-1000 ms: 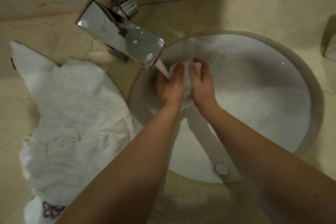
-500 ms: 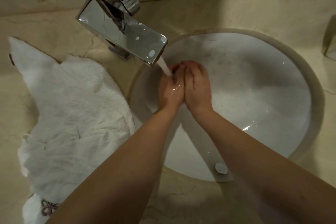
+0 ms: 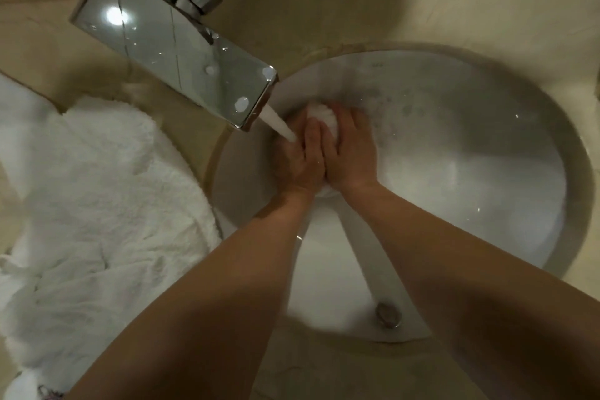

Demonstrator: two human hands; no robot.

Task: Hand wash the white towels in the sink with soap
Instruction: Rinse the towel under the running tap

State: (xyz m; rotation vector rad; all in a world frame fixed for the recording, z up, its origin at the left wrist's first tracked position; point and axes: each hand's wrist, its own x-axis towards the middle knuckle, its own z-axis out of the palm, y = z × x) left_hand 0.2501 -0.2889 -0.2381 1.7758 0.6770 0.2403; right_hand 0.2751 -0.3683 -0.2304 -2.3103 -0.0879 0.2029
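White terry bunched into a small wet wad (image 3: 324, 120) sits between my two hands, low in the sink (image 3: 487, 172), just under and beside the stream (image 3: 279, 125) that runs from the chrome tap (image 3: 175, 52). My left hand (image 3: 300, 159) and my right hand (image 3: 352, 153) lie side by side, touching along the fingers, and both curl over the wad, so each grip is clamped on the same cloth; only its top and a sliver below my wrists show. The water falls onto the knuckles of my left hand. I judge this to be the rub-and-rinse step on one towel: the bowl looks cloudy and flecked, perhaps with suds, though I cannot make out any bar or bottle of soap. A larger heap of white towels (image 3: 97, 211) waits on the beige stone worktop (image 3: 357, 10) to my left, its edge close to the sink rim, and looks untouched, so the task seems early or midway. Next I would need to knead the wad against itself under the flow, turn it so fresh faces meet the water, keep hold of the slippery cloth, and avoid splashing the waiting pile.
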